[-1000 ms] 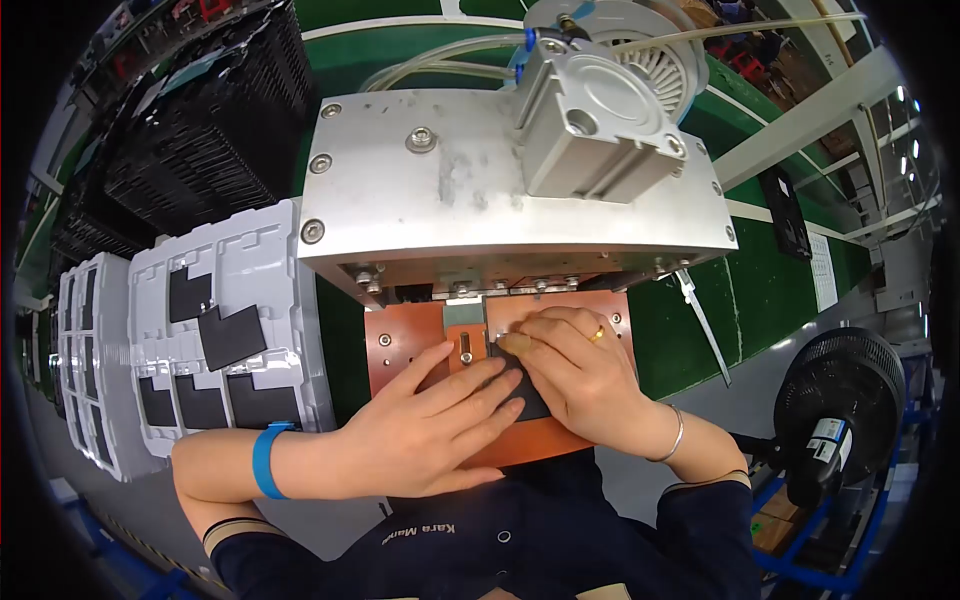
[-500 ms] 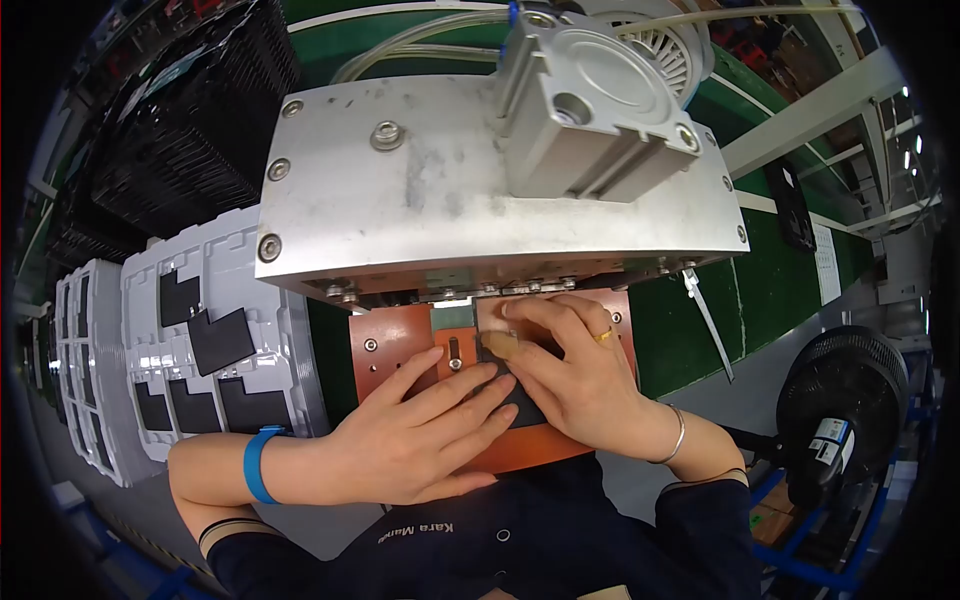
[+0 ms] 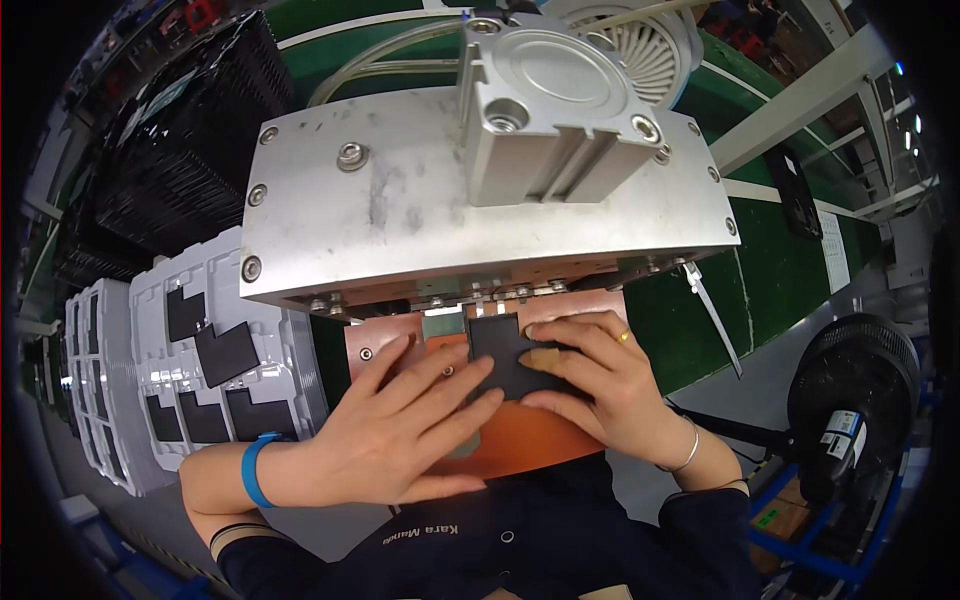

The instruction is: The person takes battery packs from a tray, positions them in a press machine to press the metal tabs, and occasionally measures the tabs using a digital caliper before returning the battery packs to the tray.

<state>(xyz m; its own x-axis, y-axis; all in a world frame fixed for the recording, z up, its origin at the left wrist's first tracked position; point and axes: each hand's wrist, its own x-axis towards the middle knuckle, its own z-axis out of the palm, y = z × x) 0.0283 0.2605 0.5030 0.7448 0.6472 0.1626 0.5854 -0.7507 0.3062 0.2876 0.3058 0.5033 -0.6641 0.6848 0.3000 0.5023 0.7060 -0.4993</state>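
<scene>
A dark grey L-shaped piece (image 3: 497,348) lies on the orange plate (image 3: 530,440) below the front edge of the metal press (image 3: 400,220). My left hand (image 3: 410,425) is flat with its fingers spread, its fingertips touching the left side of the piece. From the right, my right hand (image 3: 600,385) rests its spread fingertips on the piece's right side; some fingers wear tan covers. Neither hand is wrapped round anything. The upper part of the piece shows between the hands, while its lower part is partly hidden by fingers.
White trays (image 3: 225,300) with several dark pieces stand at the left, one piece lying askew on top. Behind them are stacked black crates (image 3: 190,150). A black fan (image 3: 850,400) stands at the right. A silver caliper-like tool (image 3: 715,315) lies on the green table (image 3: 770,310).
The right fingers have moved down and spread from their bunched pose, uncovering the dark piece's upper part. The left hand has shifted slightly left and down. The camera view has shifted.
</scene>
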